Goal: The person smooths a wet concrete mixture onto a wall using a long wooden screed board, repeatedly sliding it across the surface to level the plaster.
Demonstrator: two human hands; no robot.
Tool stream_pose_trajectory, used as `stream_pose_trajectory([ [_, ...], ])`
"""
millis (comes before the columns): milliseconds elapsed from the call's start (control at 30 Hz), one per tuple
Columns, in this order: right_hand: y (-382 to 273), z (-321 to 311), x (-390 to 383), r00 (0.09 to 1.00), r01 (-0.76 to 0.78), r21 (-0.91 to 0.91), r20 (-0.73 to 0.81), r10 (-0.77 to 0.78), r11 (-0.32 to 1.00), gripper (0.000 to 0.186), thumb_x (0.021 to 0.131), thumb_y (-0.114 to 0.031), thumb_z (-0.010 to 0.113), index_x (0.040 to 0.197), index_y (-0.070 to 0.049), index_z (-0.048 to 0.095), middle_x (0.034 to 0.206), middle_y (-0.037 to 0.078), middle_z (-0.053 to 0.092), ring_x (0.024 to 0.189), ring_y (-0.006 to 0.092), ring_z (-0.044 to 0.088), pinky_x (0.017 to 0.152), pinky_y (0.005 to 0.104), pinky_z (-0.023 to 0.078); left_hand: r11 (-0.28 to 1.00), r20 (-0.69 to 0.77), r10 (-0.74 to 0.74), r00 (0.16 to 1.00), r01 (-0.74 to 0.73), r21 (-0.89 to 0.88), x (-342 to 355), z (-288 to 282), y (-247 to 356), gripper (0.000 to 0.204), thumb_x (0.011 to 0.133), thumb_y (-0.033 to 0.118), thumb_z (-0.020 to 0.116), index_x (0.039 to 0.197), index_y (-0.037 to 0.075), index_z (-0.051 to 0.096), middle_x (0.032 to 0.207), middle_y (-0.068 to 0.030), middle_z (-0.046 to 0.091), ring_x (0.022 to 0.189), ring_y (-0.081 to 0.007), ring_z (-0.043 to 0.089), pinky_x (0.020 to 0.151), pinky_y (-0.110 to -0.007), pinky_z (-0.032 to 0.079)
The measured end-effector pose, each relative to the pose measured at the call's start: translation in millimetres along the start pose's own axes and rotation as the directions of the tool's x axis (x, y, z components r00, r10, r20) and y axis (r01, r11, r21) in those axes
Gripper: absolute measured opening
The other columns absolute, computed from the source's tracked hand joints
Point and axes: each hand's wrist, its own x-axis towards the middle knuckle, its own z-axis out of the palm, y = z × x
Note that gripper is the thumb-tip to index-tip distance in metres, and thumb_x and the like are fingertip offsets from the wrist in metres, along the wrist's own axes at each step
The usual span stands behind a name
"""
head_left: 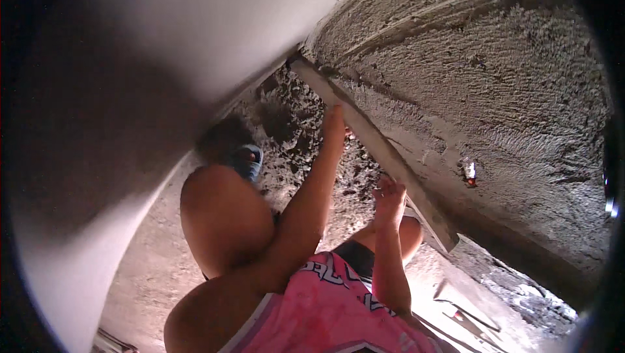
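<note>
A long, straight, greyish-brown board slants along the foot of a rough plastered wall, from the far corner down to the near right. My left hand is closed on its near edge in the upper part, the thumb on the face and the other fingers partly hidden. Lower down, my right hand is at the same edge, its fingers curled against the board. Broken, dark soil lies beneath my hands, between the board and my left foot.
A smooth pale wall rises close on the left and meets the rough wall at the far corner. My bent knees and sandalled foot take up the narrow ground between. A small bright object shows against the rough wall. Thin dark items lie at the lower right.
</note>
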Motion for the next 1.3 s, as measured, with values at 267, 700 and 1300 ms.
stream_pose_trajectory([
  [267,25,-18,27,0.979,0.037,0.154,-0.204,-0.005,0.987,0.041,0.092,-0.042,0.051,0.113,-0.008,0.052,0.098,0.009,0.062,0.088,0.0185,0.06,0.066,0.0361,0.049,0.998,-0.001,0.038,0.999,-0.038,0.047,-3,10,-11,0.041,0.091,0.041,0.052,0.109,0.005,0.051,0.083,-0.0069,0.056,0.067,-0.0171,0.056,0.053,-0.031,0.05],
  [700,-31,-34,38,0.927,0.103,0.002,-0.363,-0.095,0.995,0.033,0.091,-0.038,0.051,0.097,-0.007,0.06,0.085,0.005,0.063,0.073,0.013,0.059,0.06,0.0281,0.047,0.983,-0.039,-0.166,0.985,0.168,0.072,-9,54,-54,0.052,0.089,0.045,0.05,0.121,0.003,0.041,0.09,-0.0057,0.05,0.074,-0.0157,0.052,0.061,-0.034,0.053],
  [1300,-113,-41,14,0.901,0.198,-0.164,-0.358,-0.245,0.966,0.031,0.09,-0.035,0.053,0.097,-0.006,0.062,0.086,0.007,0.065,0.073,0.017,0.061,0.061,0.0298,0.047,0.987,0.101,-0.15,0.983,0.156,-0.049,-69,98,-19,0.05,0.093,0.042,0.047,0.12,0.001,0.039,0.101,-0.0105,0.053,0.087,-0.0195,0.058,0.065,-0.037,0.055],
])
